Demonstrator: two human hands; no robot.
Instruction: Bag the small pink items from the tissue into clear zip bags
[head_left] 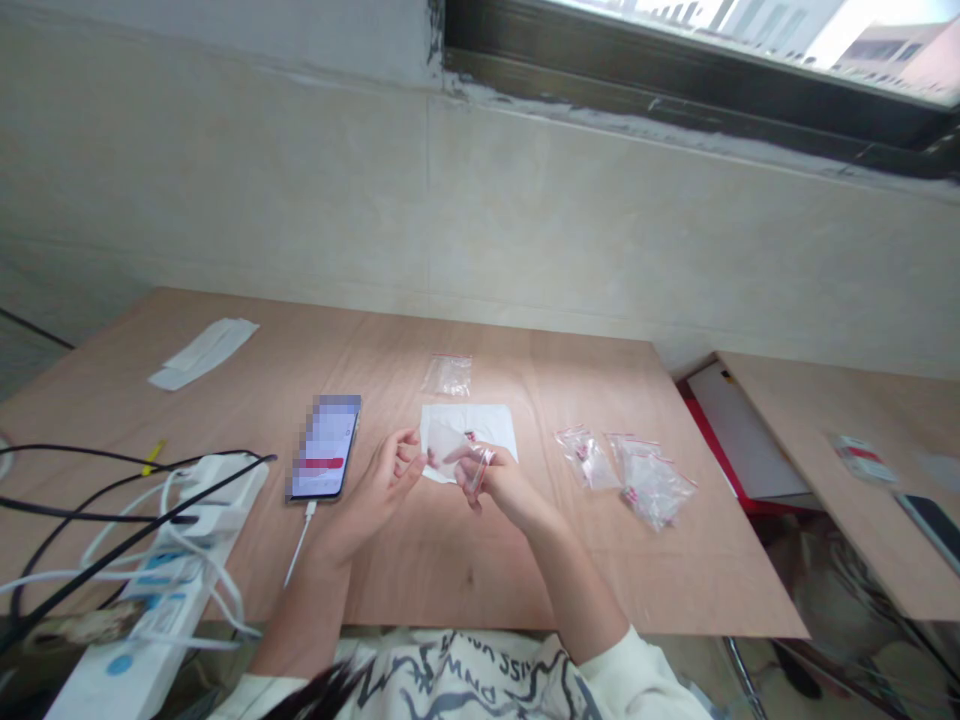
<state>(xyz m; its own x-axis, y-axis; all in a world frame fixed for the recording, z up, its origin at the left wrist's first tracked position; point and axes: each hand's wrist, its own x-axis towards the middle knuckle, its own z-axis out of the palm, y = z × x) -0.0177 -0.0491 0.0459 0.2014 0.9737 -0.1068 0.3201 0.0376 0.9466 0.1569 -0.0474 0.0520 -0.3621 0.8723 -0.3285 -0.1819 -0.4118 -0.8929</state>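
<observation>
1. Presently, the step in hand is work on one small clear zip bag [456, 450], held just above the surface [450, 570], near its middle.
2. Right hand [510, 490]: fingers curled in, thumb and fingertips pinching the near right end of the bag.
3. Left hand [386, 485]: fingers half-curled and slightly spread, tips at the bag's left edge (contact cannot be told from this view).
4. The bag hangs over a white paper sheet [491, 425], which lies partly under the hands. Its contents cannot be made out.
5. To the right lie further small zip bags [589, 458] [652, 490], with pink-red contents. Another zip bag [448, 375] lies on the far side of the sheet.
6. To the left are a smartphone [326, 447], screen pixelated, with a white charging cable [302, 540], and a white power strip [154, 610] nearer still.
</observation>
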